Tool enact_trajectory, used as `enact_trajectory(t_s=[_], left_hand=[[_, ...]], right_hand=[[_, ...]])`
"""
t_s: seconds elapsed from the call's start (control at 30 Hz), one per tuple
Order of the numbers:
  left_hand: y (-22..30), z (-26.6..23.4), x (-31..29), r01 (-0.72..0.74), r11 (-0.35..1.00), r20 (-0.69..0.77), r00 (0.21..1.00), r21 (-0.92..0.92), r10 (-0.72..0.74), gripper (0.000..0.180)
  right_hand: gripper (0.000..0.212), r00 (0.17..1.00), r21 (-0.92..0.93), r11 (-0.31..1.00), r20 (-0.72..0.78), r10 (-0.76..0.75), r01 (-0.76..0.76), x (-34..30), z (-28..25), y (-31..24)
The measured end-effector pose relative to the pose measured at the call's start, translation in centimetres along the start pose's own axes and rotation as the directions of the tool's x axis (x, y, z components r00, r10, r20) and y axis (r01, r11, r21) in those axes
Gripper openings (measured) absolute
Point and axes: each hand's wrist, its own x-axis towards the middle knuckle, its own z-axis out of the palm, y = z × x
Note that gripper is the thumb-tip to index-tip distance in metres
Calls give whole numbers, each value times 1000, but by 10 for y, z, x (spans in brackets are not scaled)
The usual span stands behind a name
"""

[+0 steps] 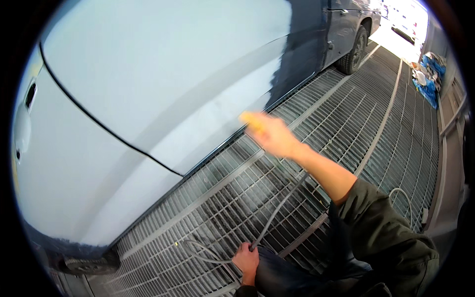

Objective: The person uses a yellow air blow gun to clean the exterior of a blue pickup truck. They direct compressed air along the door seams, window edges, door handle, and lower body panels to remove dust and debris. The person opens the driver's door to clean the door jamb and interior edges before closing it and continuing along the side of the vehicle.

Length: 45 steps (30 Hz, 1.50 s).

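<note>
My right hand [274, 136], blurred by motion, is closed on a small yellow block [251, 120]. It is at the lower part of a vehicle's side panel [163, 74], close to the bottom edge. Whether the block touches the panel I cannot tell. Pale grey covers most of that panel, with a ragged border against dark blue paint [302, 54] on the right. Low down by my knee, my left hand [246, 258] is closed around a grey hose [277, 210], which runs up toward my right forearm and makes a loop on the left.
Metal floor grating [237, 198] lies beneath the vehicle's edge and around me. One wheel [356, 49] stands at the far right, another tyre [91, 262] at the lower left. Blue and white crumpled sheeting [430, 74] is piled by the right wall, near a bright opening.
</note>
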Motion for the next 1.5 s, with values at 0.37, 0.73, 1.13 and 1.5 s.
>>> enact_trajectory(t_s=[0.37, 0.73, 1.13, 1.5], left_hand=[[-9, -6, -10, 36, 998, -33, 999, -49, -38, 20], [-20, -9, -17, 55, 996, -60, 996, -71, -59, 19], [-28, -13, -26, 73, 994, -42, 996, -83, -77, 23], [-33, -22, -28, 109, 993, -64, 992, -49, -112, 22]], right_hand=[[52, 997, -101, 995, 69, 34, -27, -46, 60, -19], [47, 996, -53, 996, 48, 71, -69, -33, 66, -34], [40, 991, -130, 989, 98, 87, -74, -35, 71, -24], [47, 888, -178, 983, 456, 55, 31, -62, 138, -52]])
